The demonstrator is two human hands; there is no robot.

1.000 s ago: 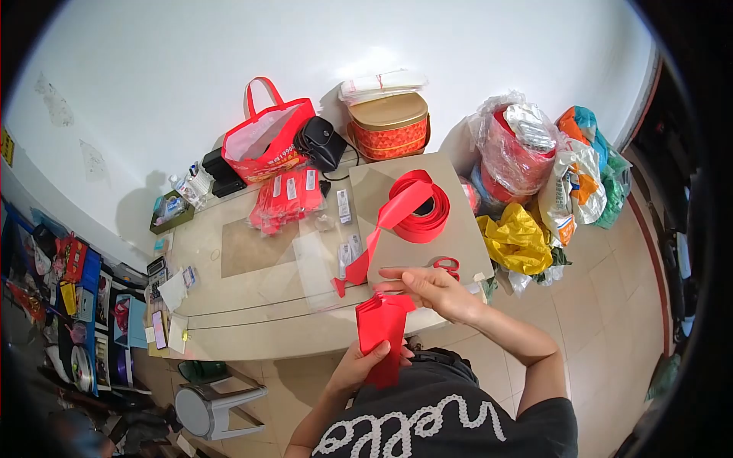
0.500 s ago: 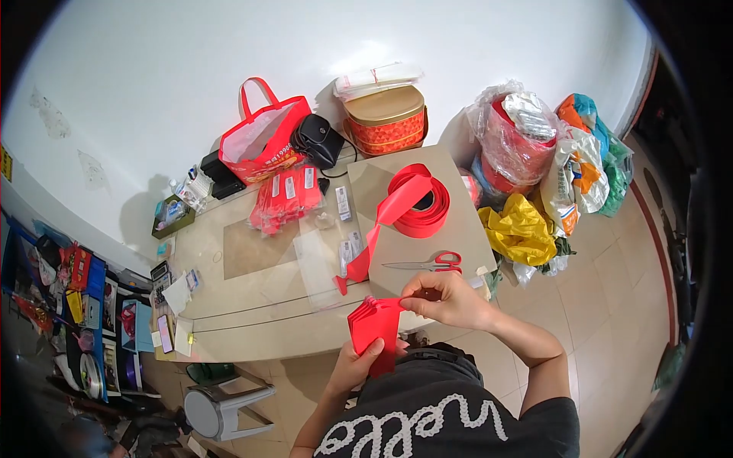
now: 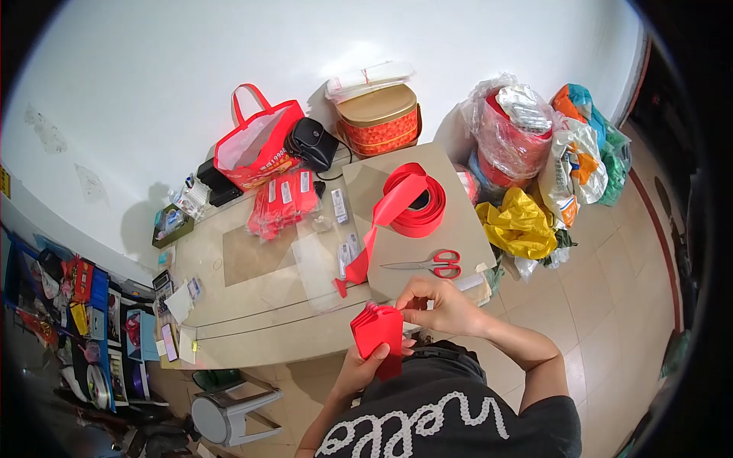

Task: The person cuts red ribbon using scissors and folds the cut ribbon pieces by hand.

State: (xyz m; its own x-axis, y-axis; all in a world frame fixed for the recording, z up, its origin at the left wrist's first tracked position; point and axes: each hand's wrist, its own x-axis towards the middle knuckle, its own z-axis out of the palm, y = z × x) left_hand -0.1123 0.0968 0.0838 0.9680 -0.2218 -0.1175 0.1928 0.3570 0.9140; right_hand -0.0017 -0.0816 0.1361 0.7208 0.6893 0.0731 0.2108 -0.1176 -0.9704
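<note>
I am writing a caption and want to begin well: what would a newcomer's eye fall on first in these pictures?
Most likely the large red ribbon roll, towards the right end of the table, its loose end trailing left. Next, the folded red material in the left hand, with the right hand at its upper edge. A bright yellow bag also stands out, right of the table.

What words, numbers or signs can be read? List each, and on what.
"hello": on the dark shirt.
Red tote bag: print too blurred to read.
White plastic bag: print too blurred to read.
Labels on the red packets: too small to read.
White tags on the table: too small to read.
</note>
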